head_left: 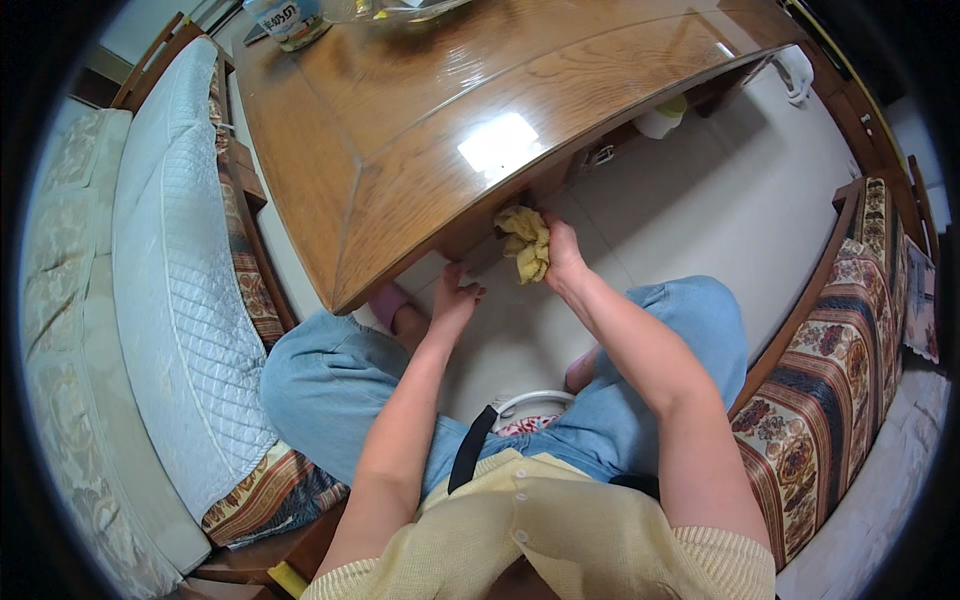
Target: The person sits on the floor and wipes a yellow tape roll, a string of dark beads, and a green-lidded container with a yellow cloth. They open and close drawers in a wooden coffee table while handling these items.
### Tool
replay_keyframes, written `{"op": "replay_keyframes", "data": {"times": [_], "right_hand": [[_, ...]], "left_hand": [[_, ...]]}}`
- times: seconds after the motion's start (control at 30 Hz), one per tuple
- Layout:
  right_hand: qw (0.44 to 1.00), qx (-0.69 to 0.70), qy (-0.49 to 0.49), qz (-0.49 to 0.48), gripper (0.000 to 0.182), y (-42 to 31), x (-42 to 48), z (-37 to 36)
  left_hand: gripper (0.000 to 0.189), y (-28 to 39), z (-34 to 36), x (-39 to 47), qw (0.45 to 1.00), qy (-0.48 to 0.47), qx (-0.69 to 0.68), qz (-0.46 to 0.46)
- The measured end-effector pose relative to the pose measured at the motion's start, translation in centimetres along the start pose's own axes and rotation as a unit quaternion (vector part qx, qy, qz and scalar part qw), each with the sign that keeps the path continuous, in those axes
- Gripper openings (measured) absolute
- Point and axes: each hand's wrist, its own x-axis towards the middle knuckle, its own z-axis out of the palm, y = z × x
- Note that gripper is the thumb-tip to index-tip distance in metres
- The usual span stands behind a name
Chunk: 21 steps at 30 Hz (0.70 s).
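My right hand [562, 246] grips a crumpled yellow cloth [525, 244] just below the near edge of a glossy brown wooden table [405, 187]. The cloth lies close to the table's shaded side, and I cannot tell whether it touches. To its left, my left hand [456, 301] is by the same edge, holding nothing. Its fingers are partly bent and apart, with a fingertip close to the table's underside. Both hands are between my knees, above the pale tiled floor [517, 330].
A tub bearing writing [285, 22] stands on the table's far left. Left is a sofa with a light blue quilted cover [172, 247]; right is a seat with a patterned cushion [810, 382]. Beneath the table sits a white container with a green lid [660, 120].
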Motion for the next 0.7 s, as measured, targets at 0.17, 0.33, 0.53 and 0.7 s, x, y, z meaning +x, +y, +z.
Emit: {"op": "replay_keyframes", "data": {"times": [0.17,0.33,0.53,0.7], "right_hand": [[0.996,-0.084,-0.016,-0.010,0.022,-1.6,-0.7,0.7],[0.983,-0.178,-0.029,0.014,0.027,-6.6,-3.8,-0.8],[0.981,-0.092,-0.027,-0.169,0.029,-19.2,-10.6,-2.9],[0.943,-0.105,0.055,-0.311,0.033,-28.3,-10.9,-7.7]], "left_hand": [[0.033,-2.5,0.1,1.6,0.945,-0.016,0.274,0.179],[0.022,6.3,4.6,-4.2,0.951,-0.064,0.228,0.200],[0.019,7.1,8.9,-3.4,0.910,-0.128,0.242,0.312],[0.019,10.1,16.3,0.9,0.853,-0.207,0.304,0.370]]}}
